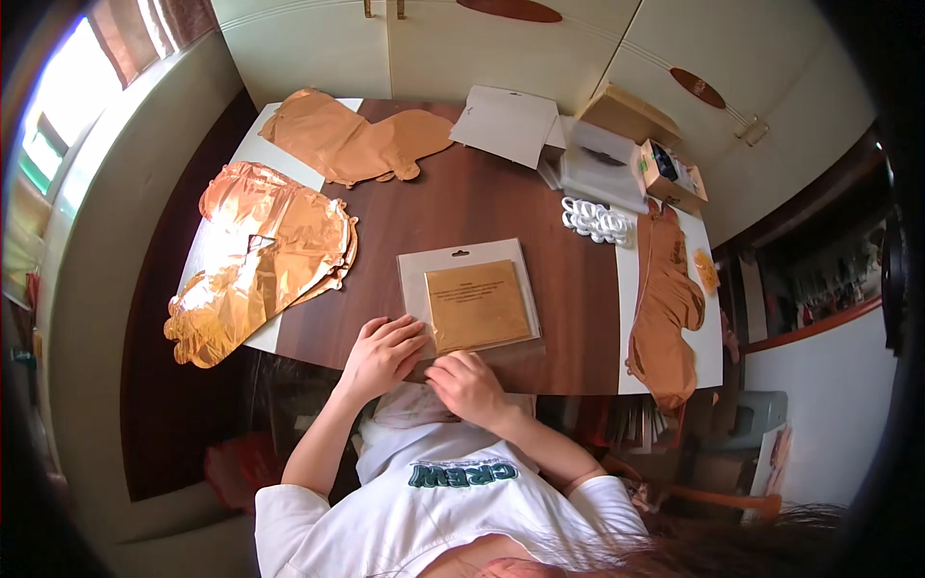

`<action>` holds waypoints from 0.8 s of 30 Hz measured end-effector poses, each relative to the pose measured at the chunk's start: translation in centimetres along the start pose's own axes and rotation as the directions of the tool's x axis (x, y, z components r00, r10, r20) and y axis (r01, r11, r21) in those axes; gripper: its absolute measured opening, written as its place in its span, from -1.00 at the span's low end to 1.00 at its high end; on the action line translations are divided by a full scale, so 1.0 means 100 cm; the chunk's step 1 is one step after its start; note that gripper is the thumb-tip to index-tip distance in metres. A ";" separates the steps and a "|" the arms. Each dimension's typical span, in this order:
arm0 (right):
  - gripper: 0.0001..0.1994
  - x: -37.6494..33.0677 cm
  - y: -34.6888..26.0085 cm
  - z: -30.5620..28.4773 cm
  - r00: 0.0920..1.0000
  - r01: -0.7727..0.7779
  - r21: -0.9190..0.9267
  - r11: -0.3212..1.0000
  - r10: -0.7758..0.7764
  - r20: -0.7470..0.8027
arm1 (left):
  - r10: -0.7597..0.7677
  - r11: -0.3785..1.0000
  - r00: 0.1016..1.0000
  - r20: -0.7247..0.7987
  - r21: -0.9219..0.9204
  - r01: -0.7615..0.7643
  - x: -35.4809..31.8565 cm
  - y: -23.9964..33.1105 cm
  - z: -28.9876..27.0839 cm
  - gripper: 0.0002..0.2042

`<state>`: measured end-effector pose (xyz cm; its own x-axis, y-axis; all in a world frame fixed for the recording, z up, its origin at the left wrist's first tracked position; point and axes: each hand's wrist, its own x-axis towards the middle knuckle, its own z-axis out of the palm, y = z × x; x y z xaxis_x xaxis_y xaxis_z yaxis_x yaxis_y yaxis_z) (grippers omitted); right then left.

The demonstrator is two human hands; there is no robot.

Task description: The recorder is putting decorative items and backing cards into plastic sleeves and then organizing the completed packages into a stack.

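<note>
In front of me on the table lies a clear plastic bag (514, 252) with a hang hole at its far edge. A folded gold-brown foil sheet (477, 313) with dark print shows in it, over a pale backing. My left hand (387, 354) rests at the bag's near left corner, fingers stretched out and nearly flat. Beside it, my right hand (468, 387) is closed, its bent fingers pinching the bag's near edge just below the foil sheet. The fingertips partly cover that edge.
Flat foil balloons (279, 250) in shiny gold lie at the left, with matte brown ones (352, 144) behind and more (665, 299) at the right. White cards (506, 125), a stack of clear bags (602, 164), a small box (672, 178) and white ribbon coils (595, 223) stand far right.
</note>
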<state>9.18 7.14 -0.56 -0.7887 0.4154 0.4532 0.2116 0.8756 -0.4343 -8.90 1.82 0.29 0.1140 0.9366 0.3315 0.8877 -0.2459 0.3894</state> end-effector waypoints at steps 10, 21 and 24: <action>-0.92 0.009 -0.008 0.018 0.989 -0.131 -0.085 0.988 0.136 0.057 | 0.001 1.000 1.000 -0.017 -0.013 -0.001 -0.002 -0.003 0.002 -0.75; -0.91 0.006 -0.005 0.014 0.997 -0.072 -0.029 0.997 0.072 -0.003 | 0.005 1.000 1.000 0.011 0.019 -0.005 0.000 0.001 0.002 -0.76; -0.90 -0.001 -0.005 0.004 0.992 -0.098 0.031 0.995 0.101 -0.080 | -0.012 1.000 1.000 0.012 0.015 0.012 0.000 0.001 0.002 -0.77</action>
<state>8.89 6.55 -0.71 -0.7144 0.5199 0.4683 0.2704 0.8225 -0.5004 -8.75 1.81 0.16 0.1087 0.9422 0.3168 0.8956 -0.2311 0.3801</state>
